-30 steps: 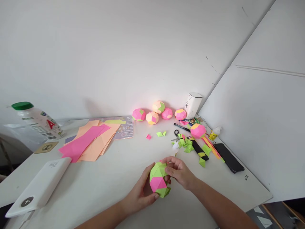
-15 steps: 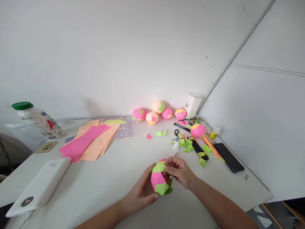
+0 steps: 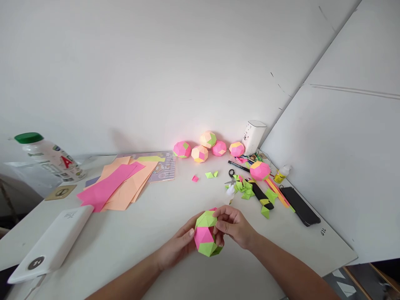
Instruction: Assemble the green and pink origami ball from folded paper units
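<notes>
Red "A" [image 3: 66, 162] on white bottle [image 3: 51, 160]

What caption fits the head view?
Left hand and right hand hold a green-and-pink paper ball, more paper balls behind.

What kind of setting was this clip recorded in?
Probably a craft or study desk pushed against a wall: folded paper balls line the back, loose coloured sheets lie at the left, and scissors sit among green paper pieces at the right.
</notes>
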The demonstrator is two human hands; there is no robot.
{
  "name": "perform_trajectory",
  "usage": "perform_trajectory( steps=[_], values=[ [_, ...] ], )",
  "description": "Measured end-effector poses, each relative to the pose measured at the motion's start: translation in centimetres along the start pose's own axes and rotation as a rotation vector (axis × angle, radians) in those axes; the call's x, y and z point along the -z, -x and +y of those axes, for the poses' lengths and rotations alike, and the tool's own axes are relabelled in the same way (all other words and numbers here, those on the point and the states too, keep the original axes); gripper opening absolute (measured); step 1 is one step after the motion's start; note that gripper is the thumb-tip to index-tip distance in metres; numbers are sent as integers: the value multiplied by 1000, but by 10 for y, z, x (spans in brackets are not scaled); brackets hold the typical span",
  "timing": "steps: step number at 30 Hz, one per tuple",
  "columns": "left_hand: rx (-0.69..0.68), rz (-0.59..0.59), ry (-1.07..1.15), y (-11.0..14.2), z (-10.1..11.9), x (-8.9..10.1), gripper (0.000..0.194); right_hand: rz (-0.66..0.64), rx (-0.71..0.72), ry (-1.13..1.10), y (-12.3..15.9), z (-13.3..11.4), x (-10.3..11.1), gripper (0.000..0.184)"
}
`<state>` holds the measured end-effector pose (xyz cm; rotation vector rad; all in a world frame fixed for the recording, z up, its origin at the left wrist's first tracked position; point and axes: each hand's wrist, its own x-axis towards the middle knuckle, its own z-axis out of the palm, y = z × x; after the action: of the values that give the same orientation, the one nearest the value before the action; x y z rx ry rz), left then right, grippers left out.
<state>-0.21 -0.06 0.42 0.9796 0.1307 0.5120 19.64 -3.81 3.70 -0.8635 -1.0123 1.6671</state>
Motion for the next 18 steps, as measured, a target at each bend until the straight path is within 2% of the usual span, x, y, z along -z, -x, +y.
perform_trajectory(
  steps=[3,6,13,18],
  values=[
    [108,-39,156,-2,4,-8,64,46,-1,1,1,1,1,26],
    [162,-28,223,-1,6,-12,65,88,-1,-24,1,-1,1,23],
    [118,59,291,-3,4,-9,60,110,-32,-53,1,-4,1,22],
    [88,82,305,-4,3,-8,53,51,-24,-42,0,-2,2,25]
  ],
)
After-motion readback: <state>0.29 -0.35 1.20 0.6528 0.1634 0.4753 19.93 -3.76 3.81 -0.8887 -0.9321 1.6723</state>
